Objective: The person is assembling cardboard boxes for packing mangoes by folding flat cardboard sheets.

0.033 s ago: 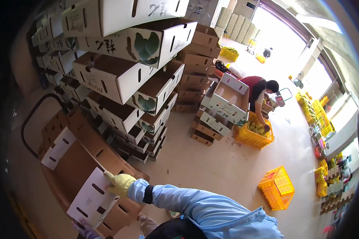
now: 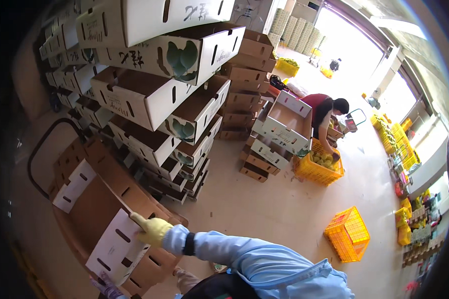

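Note:
A brown cardboard box [image 2: 92, 214] with white end panels lies at the lower left, its open inside showing. My right hand [image 2: 156, 232], in a yellow glove, is closed over the upper corner of the near white panel [image 2: 115, 248], with one finger stretched along the edge. At the lower end of that panel my left hand [image 2: 106, 289], in a purplish patterned glove, grips the rim. Much of the left hand is cut off by the lower picture edge. Other brown cardboard [image 2: 149, 209] lies under and beside the box.
Tall stacks of white open boxes [image 2: 134, 94] rise ahead, beside a black curved cart handle [image 2: 32, 149]. A co-worker [image 2: 324, 107] bends over a yellow crate of fruit [image 2: 318, 169] by a shorter box stack [image 2: 284, 129]. Another yellow crate [image 2: 348, 234] stands at right.

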Available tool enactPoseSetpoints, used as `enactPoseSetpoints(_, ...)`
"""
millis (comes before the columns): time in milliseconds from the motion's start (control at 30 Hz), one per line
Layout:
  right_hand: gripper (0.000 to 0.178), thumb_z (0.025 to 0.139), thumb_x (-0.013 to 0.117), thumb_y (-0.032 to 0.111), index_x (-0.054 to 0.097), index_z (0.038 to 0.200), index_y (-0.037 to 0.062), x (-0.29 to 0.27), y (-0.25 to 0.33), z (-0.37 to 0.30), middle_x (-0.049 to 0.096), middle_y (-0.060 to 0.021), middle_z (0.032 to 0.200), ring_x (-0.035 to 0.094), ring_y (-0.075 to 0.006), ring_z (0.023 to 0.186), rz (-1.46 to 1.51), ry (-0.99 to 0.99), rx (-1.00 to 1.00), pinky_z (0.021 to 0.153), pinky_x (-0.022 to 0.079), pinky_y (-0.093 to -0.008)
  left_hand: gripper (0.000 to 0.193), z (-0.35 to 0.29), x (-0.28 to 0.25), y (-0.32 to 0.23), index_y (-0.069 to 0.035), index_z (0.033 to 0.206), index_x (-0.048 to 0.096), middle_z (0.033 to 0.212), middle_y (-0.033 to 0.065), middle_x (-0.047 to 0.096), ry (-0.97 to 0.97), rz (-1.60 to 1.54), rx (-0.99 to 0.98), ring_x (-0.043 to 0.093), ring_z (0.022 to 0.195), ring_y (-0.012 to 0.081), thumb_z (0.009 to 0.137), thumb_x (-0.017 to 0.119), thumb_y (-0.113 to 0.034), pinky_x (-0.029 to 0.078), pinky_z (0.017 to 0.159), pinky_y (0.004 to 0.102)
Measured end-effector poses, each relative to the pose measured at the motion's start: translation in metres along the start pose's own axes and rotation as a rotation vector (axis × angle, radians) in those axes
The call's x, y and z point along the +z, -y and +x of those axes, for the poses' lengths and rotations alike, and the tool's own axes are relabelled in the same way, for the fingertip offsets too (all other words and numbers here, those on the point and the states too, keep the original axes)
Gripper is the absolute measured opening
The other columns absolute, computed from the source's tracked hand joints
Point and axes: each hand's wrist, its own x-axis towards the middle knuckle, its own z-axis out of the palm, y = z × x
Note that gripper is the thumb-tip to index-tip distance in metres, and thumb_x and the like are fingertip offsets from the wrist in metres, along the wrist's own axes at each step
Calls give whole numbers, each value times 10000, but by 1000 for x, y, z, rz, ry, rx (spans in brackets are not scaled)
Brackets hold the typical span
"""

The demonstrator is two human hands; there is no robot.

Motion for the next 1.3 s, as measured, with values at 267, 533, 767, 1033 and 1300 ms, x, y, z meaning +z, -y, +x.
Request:
enactPoseSetpoints(267, 734, 742, 688, 313, 401, 1392, 126, 2, 37, -21, 375, -240, 1396, 268, -393, 1363, -651, 102, -620, 1152, 151, -483, 566, -3, 8, -35, -73, 1409, 399, 1443, 226, 346, 545, 1150, 1000, 306, 1360, 359, 850, 493, -66, 243, 1127, 409)
enactPoseSetpoints(533, 448, 815, 586, 370, 571, 1211, 161, 112, -52, 37, 380, -154, 1450, 304, -354, 1362, -107, -79, -149, 1122, 215, -507, 975, -48, 25, -104, -51, 1454, 280, 1436, 224, 364, 970, 1369, 766, 329, 1347, 358, 673, 757, -389, 273, 1111, 407)
enactPoseSetpoints(767, 345, 820, 585, 241, 591, 1139, 111, 95, -59, -28, 660, -128, 1027, 618, -331, 992, -520, 114, -542, 852, 501, -438, 861, -65, 9, -43, -194, 1428, 359, 1390, 159, 424, 1155, 1340, 648, 428, 1257, 339, 671, 730, -373, 363, 1053, 434)
enactPoseSetpoints(1033, 333, 774, 632, 240, 622, 1095, 155, 42, -6, -37, 680, -102, 923, 656, -314, 887, -679, 509, -427, 784, 525, -419, 701, -70, -12, -70, -66, 1310, 502, 1221, 179, 578, 911, 711, 940, 547, 1133, 359, 745, 719, -421, 439, 976, 414)
enactPoseSetpoints(1300, 430, 724, 702, 248, 576, 1092, 65, -24, 5, -69, 628, -178, 1026, 591, -350, 992, -187, -153, -386, 840, 482, -444, 737, -63, -38, -32, 16, 1363, 383, 1327, 222, 492, 242, 613, 178, 481, 1227, 337, 815, 688, -371, 391, 1014, 379)
